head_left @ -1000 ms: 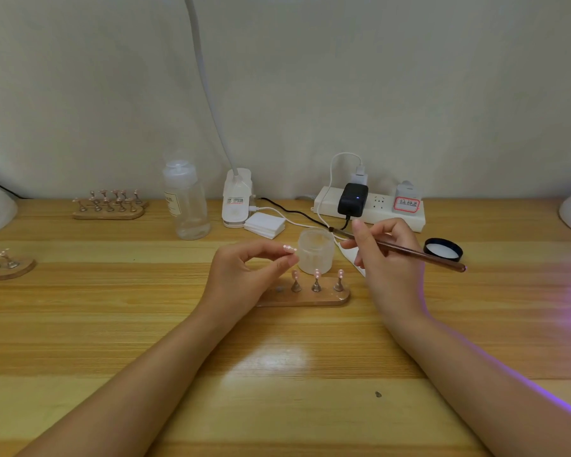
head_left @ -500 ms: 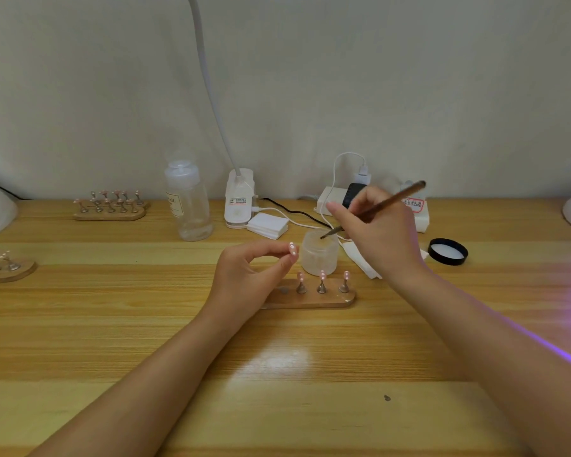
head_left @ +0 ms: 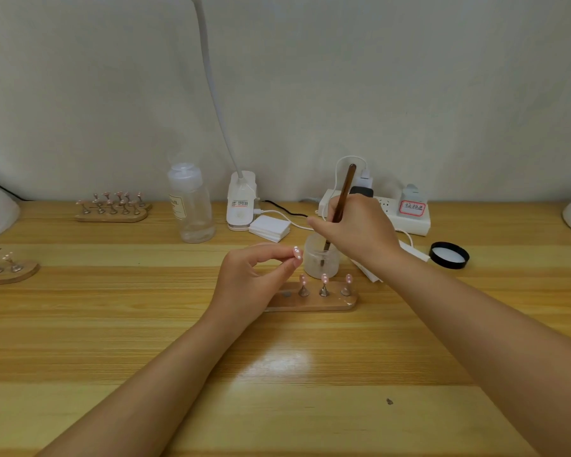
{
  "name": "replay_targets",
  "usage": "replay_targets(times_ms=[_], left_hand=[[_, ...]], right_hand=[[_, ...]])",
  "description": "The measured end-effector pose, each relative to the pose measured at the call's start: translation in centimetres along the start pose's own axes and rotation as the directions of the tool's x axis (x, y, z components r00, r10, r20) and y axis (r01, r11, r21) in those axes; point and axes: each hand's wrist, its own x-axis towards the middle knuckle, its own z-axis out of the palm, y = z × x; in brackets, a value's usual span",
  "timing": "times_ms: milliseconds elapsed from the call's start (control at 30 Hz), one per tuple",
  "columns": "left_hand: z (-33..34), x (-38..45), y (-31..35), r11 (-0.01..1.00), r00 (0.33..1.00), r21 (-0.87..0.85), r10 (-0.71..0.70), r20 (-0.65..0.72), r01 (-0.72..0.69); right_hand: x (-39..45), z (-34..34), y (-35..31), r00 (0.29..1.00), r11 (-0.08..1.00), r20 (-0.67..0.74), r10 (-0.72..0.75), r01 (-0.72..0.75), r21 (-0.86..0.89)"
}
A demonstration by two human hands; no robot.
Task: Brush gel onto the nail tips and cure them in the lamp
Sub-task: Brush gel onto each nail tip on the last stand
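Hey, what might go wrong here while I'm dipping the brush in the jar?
1. The small frosted jar stands free while the brown-handled brush in the right hand pokes in; it may tip.
2. The pink nail tip pinched by the left hand might slip.

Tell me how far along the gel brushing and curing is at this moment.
Early to middle. Done: the jar is open, its black lid lying to the right. In hand: the right hand dips the brush into the jar while the left hand pinches one nail tip. Left: brushing that tip, the three tips on the wooden stand, and curing; no tip is under a lamp.
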Motion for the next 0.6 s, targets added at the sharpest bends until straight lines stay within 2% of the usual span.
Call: replay_targets(times_ms=[167,300,467,600], left_hand=[[0.0,0.0,0.0,1.0,1.0,0.003,-0.002,-0.001,0.002],[0.0,0.0,0.1,1.0,1.0,0.007,-0.001,0.001,0.001],[0.0,0.0,0.1,1.0,1.0,0.014,-0.005,0.007,0.005],[0.0,0.0,0.1,1.0,1.0,0.018,-0.002,0.007,0.002]], right_hand=[[0.7,-1.3,0.3,0.984,0.966,-0.118,0.134,-0.103,0.238],[0.8,-1.9,1.0,0.954,0.893,-0.108,0.279,-0.216,0.395],[0.6,-2.1,1.6,0.906,0.835,-0.094,0.413,-0.335,0.437],[0.6,-2.3,1.8,0.895,0.823,-0.103,0.434,-0.347,0.449]])
